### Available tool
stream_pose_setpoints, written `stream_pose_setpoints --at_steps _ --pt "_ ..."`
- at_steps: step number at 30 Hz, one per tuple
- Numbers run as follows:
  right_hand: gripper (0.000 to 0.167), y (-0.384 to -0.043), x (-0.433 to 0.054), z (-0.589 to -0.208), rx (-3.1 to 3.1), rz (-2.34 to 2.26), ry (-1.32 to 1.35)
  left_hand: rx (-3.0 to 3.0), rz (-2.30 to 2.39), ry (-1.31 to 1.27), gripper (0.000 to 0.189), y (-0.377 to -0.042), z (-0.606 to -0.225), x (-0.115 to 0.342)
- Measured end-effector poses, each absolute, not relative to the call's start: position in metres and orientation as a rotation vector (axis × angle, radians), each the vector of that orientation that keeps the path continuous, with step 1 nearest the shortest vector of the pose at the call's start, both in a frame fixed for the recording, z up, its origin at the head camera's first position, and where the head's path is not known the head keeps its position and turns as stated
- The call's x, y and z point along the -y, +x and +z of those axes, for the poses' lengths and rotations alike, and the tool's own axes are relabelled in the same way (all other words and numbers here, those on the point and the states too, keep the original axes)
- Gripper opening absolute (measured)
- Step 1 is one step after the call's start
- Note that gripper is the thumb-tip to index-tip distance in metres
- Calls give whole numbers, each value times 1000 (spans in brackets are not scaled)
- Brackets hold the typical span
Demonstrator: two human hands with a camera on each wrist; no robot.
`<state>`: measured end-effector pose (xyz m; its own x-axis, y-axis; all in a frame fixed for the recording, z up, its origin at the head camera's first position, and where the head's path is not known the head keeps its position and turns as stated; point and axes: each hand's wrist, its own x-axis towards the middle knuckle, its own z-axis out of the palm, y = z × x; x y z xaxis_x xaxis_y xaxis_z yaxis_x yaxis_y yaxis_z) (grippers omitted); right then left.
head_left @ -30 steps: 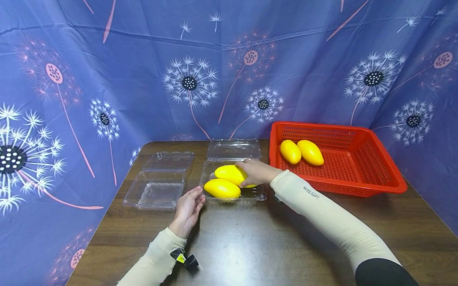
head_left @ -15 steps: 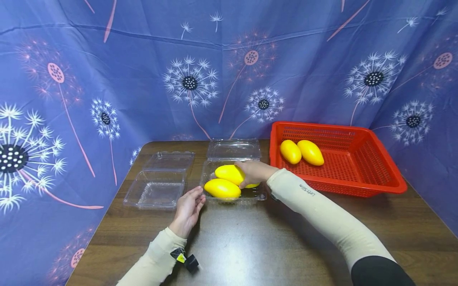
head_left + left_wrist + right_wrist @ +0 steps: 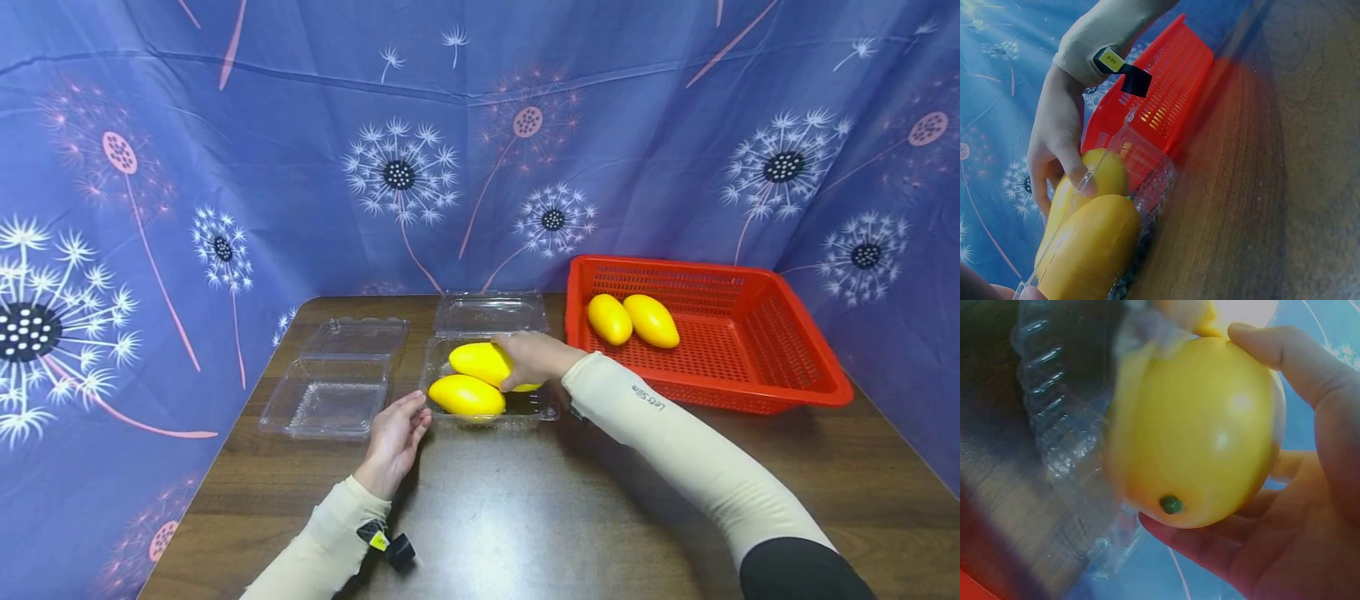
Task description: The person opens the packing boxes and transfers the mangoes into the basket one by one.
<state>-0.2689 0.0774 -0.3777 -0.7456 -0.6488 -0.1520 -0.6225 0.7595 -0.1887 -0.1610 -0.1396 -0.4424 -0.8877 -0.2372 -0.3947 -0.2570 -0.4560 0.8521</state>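
Observation:
In the head view my right hand (image 3: 531, 357) grips the rear yellow mango (image 3: 480, 362) in an open clear plastic clamshell container (image 3: 491, 417). Thumb and fingers curl round the fruit's right end; its green stem tip (image 3: 1171, 504) shows in the right wrist view. A second mango (image 3: 467, 396) lies just in front, along the container's near side. My left hand (image 3: 393, 437) holds the container's left edge near the front corner. The left wrist view shows its fingertips (image 3: 1032, 293) at the rim, with most of that hand out of frame.
A red plastic basket (image 3: 813, 375) at the right holds two more mangoes (image 3: 630, 320). Left of the filled container stands another open clamshell (image 3: 326, 417). The wooden table (image 3: 487, 508) ends at a blue dandelion-patterned cloth (image 3: 465, 167) behind.
The rear mango has risen very slightly with my right hand. My left hand and the front mango stay where they were.

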Motion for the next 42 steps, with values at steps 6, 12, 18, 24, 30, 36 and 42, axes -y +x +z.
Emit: stream_pose_setpoints --at_steps 6,12,18,24,30,36,42 --pt "74 -267 -78 -371 -2746 -208 -974 -1627 2562 -749 33 -160 -442 138" --pt "76 -267 -81 -359 -2758 -236 -977 -1631 2563 -741 36 -161 -440 138" --pt "74 -268 -85 -350 -2794 -245 -1019 -1629 2561 -749 35 -161 -438 139" --pt "74 -270 -89 -345 -2793 -272 -1013 -1623 2568 -740 35 -163 -439 139" --pt "77 -272 -94 -339 -2798 -268 -1000 -1628 2576 -682 29 -160 -442 141" --pt "79 -273 -98 -332 -2808 -269 -981 -1622 2563 -717 35 -159 -437 139" --pt "80 -276 -104 -327 -2836 -285 -970 -1619 2557 -715 36 -158 -435 139"
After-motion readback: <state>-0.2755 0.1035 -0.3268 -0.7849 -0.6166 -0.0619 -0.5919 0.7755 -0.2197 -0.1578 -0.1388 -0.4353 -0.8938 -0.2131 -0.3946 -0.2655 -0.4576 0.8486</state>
